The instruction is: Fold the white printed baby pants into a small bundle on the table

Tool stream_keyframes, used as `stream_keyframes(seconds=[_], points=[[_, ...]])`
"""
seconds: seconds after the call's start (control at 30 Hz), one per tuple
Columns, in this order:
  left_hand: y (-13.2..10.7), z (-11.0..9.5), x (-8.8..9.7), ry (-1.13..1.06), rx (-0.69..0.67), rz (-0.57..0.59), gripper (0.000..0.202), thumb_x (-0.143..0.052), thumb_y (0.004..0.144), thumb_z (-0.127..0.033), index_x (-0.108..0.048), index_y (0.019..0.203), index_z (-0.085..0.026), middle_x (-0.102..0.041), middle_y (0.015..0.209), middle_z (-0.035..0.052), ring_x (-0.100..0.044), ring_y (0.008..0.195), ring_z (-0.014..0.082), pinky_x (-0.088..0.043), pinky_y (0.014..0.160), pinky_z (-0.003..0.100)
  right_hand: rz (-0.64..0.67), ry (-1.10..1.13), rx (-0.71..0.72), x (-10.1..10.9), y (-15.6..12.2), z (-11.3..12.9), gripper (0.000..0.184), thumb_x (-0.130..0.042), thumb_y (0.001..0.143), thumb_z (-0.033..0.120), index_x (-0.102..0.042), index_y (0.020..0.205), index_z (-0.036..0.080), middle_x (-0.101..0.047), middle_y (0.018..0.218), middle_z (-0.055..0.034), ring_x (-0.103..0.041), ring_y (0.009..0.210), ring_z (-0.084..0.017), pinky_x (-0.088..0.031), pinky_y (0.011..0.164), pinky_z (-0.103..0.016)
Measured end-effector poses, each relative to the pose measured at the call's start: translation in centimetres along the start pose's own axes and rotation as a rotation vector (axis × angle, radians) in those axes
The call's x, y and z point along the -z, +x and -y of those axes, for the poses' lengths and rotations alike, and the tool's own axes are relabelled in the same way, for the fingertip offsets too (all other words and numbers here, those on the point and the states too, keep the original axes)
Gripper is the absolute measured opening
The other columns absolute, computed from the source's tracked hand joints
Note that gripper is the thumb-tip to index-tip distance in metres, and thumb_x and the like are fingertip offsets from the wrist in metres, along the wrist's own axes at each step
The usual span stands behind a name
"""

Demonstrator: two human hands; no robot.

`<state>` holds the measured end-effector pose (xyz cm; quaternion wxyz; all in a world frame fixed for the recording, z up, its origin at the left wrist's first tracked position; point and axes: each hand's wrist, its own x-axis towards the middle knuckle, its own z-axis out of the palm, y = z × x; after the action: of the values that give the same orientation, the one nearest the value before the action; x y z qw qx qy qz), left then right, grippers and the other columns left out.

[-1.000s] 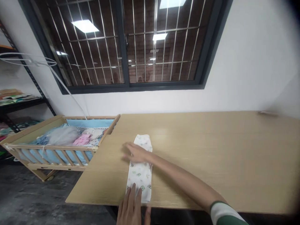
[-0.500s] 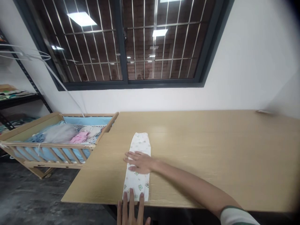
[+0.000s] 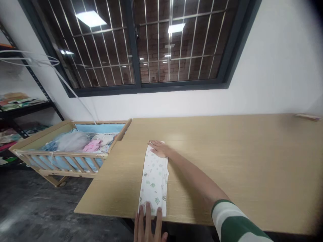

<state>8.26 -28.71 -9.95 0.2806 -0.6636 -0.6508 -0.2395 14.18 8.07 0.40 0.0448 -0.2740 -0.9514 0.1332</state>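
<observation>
A white cloth with small printed figures (image 3: 153,179) lies folded into a long narrow strip on the wooden table, its near end at the table's front edge. My right hand (image 3: 159,148) rests flat on the strip's far end, fingers stretched to the left. At the near end, the spread fingertips of my left hand (image 3: 148,225) press on the cloth; the lower part of that hand is cut off by the picture's bottom edge. A small corner of fabric juts out on the strip's right side.
The wooden table (image 3: 227,161) runs along the wall under a barred window (image 3: 176,50). At its left stands a wooden crib (image 3: 75,171) holding fabrics. A black shelf (image 3: 25,109) with cloths is farther left. A thin flat object (image 3: 308,117) lies at the table's far right.
My right hand has slid away from me along the cloth, from its middle to its far end. My left hand stays at the near end. The view has shifted slightly.
</observation>
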Motion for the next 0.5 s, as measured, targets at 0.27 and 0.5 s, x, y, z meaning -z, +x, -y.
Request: stream_keyframes(seconds=[0.27, 0.5], points=[[2.0, -0.4, -0.5, -0.005, -0.123, -0.037, 0.053, -0.070, 0.083, -0.049, -0.064, 0.132, -0.028, -0.071, 0.124, 0.0131, -0.068, 0.107, 0.0366, -0.057, 0.087, 0.052, -0.106, -0.135, -0.006, 1.7, -1.9, 1.2, 0.062, -0.035, 0.101, 0.033, -0.029, 0.158, 0.011, -0.022, 0.166, -0.0151, -0.016, 0.154, -0.025, -0.011, 0.125, -0.044], [4.3, 5.9, 0.5, -0.261, -0.327, -0.022, 0.028, -0.053, 0.099, -0.040, -0.068, 0.116, -0.024, -0.075, 0.110, 0.0057, -0.072, 0.095, 0.0177, -0.060, 0.079, 0.025, -0.111, 0.105, 0.103, 1.6, -12.9, 10.0, 0.035, -0.044, 0.100, 0.033, -0.065, 0.122, 0.016, -0.068, 0.119, -0.0150, -0.063, 0.108, -0.027, -0.047, 0.097, -0.040]])
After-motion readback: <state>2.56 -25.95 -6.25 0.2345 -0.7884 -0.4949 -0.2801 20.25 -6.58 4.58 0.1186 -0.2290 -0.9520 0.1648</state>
